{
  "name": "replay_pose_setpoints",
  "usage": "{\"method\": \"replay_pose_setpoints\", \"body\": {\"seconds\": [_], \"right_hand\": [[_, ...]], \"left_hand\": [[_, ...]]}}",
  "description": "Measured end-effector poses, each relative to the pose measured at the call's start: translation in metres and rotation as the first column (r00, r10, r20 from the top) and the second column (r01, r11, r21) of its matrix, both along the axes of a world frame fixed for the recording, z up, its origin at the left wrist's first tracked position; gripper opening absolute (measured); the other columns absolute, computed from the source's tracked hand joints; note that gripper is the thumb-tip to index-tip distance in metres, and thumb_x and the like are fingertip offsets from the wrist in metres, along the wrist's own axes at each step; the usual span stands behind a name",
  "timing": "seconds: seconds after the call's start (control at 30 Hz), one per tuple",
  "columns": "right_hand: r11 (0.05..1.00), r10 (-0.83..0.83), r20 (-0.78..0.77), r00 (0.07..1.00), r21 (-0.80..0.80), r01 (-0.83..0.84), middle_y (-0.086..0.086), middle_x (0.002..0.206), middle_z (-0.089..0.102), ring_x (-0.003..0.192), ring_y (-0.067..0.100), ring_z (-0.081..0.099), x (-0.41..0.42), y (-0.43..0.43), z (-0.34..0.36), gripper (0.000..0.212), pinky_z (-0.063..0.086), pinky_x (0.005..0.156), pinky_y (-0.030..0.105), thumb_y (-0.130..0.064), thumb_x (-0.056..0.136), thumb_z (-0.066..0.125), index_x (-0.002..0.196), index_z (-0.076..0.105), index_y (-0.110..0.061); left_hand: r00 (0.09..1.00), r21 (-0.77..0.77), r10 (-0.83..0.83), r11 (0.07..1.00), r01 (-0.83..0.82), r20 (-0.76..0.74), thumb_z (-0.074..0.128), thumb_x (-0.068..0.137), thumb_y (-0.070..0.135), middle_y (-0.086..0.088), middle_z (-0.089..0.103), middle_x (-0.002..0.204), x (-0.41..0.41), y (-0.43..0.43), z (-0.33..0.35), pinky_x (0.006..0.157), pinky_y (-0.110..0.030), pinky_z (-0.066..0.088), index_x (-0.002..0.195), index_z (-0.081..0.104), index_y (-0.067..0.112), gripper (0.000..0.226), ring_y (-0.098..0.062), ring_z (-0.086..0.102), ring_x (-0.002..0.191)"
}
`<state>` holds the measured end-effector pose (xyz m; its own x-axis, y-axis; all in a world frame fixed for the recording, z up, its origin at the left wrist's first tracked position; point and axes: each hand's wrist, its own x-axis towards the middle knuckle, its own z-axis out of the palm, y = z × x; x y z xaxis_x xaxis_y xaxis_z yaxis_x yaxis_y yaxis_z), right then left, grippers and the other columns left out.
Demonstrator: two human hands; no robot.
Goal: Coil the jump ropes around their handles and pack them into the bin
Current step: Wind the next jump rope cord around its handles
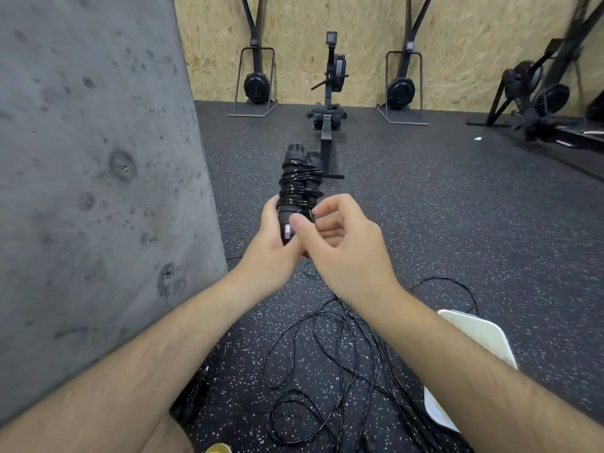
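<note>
Black glossy jump rope (299, 188), coiled round its two black handles (295, 152): my left hand (271, 246) grips the lower end; my right hand (343, 246) pinches the rope there.

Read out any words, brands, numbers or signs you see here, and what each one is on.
No text is readable.
Rowing machine monitor: too small to tell.
White bin: pale patch on its wall, blurred, no letters legible.
Coiled jump rope in the left hand: no marking legible.
</note>
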<state>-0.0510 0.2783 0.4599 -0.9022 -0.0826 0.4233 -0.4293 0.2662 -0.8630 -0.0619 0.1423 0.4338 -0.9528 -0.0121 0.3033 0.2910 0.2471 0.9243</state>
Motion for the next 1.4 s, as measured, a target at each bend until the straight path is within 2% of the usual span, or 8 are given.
{"method": "replay_pose_setpoints", "body": {"seconds": [0.1,0.4,0.53,0.7,0.83,1.03,1.17,1.4], "right_hand": [[0.992,-0.104,-0.004,0.995,0.074,0.104,-0.009,0.079,0.066,0.074,0.005,0.063,0.0,-0.005,-0.002,0.023,0.053,0.07,0.024,-0.037,0.086,0.077,0.097,0.064,-0.022],[0.902,-0.191,-0.088,0.978,0.377,0.21,-0.001,0.092,0.059,0.085,0.019,0.053,-0.003,-0.01,-0.006,0.018,0.043,0.074,0.037,-0.029,0.1,0.048,0.088,0.052,-0.017],[0.974,-0.15,0.052,0.987,0.179,0.139,0.004,0.107,0.054,0.085,-0.002,0.048,-0.007,-0.012,-0.006,0.016,0.038,0.073,0.013,-0.021,0.093,0.052,0.077,0.054,-0.016],[0.958,-0.089,0.348,0.933,-0.228,0.176,0.0,0.075,0.061,0.067,0.014,0.05,-0.022,-0.006,-0.005,0.017,0.042,0.065,0.031,-0.02,0.088,0.054,0.08,0.06,-0.005],[0.977,-0.044,0.279,0.959,-0.191,0.1,-0.004,0.072,0.056,0.064,0.012,0.047,-0.019,-0.004,-0.015,0.026,0.04,0.064,0.029,-0.035,0.084,0.07,0.074,0.053,-0.018],[0.982,-0.059,0.191,0.98,-0.168,0.092,0.002,0.075,0.054,0.066,0.017,0.048,-0.028,-0.002,-0.024,0.036,0.045,0.067,0.04,-0.038,0.071,0.076,0.075,0.044,-0.022],[0.92,0.201,0.27,0.942,-0.384,-0.086,0.009,0.08,0.058,0.079,0.022,0.053,-0.037,0.002,-0.026,0.028,0.048,0.083,0.056,-0.025,0.072,0.072,0.082,0.046,-0.018],[0.897,0.327,0.33,0.886,-0.404,-0.18,0.008,0.079,0.053,0.084,0.024,0.043,-0.035,-0.012,-0.044,0.037,0.042,0.08,0.054,-0.036,0.064,0.072,0.084,0.046,-0.018]], "left_hand": [[0.998,-0.083,-0.01,0.997,0.005,-0.062,0.058,0.101,0.016,0.021,0.054,0.127,-0.001,0.002,-0.007,0.089,-0.014,0.046,0.154,0.011,0.018,0.071,0.009,0.059,0.111],[0.996,-0.242,0.055,0.968,-0.07,-0.072,0.064,0.094,0.014,0.01,0.049,0.114,-0.019,0.0,-0.012,0.066,-0.011,0.047,0.139,0.014,0.019,0.068,0.013,0.058,0.076],[0.992,-0.325,0.026,0.944,-0.064,-0.121,0.067,0.083,0.024,-0.008,0.048,0.134,-0.025,-0.002,-0.019,0.09,-0.025,0.05,0.145,0.015,0.018,0.081,-0.012,0.059,0.108],[0.956,-0.454,0.054,0.871,-0.187,-0.29,0.061,0.09,0.013,-0.013,0.039,0.138,-0.027,0.007,-0.023,0.09,-0.046,0.049,0.145,0.025,0.008,0.067,-0.034,0.052,0.117],[0.958,-0.49,0.054,0.851,-0.191,-0.28,0.062,0.09,0.013,-0.015,0.038,0.142,-0.031,0.007,-0.031,0.093,-0.053,0.05,0.152,0.017,0.01,0.077,-0.037,0.055,0.118],[0.978,0.024,-0.202,0.979,0.204,-0.041,0.069,0.069,0.007,-0.001,0.05,0.137,-0.024,0.0,-0.022,0.099,-0.04,0.052,0.147,0.022,0.027,0.093,-0.015,0.058,0.123],[0.999,0.473,-0.033,0.881,0.026,0.006,0.068,0.076,0.019,-0.005,0.072,0.105,-0.029,-0.006,-0.004,0.08,-0.041,0.053,0.122,0.042,0.024,0.053,-0.022,0.068,0.094],[0.984,0.64,-0.148,0.767,0.047,0.104,0.08,0.078,0.021,-0.014,0.07,0.108,-0.04,-0.013,0.006,0.077,-0.043,0.058,0.125,0.055,0.004,0.055,-0.03,0.07,0.1]]}}
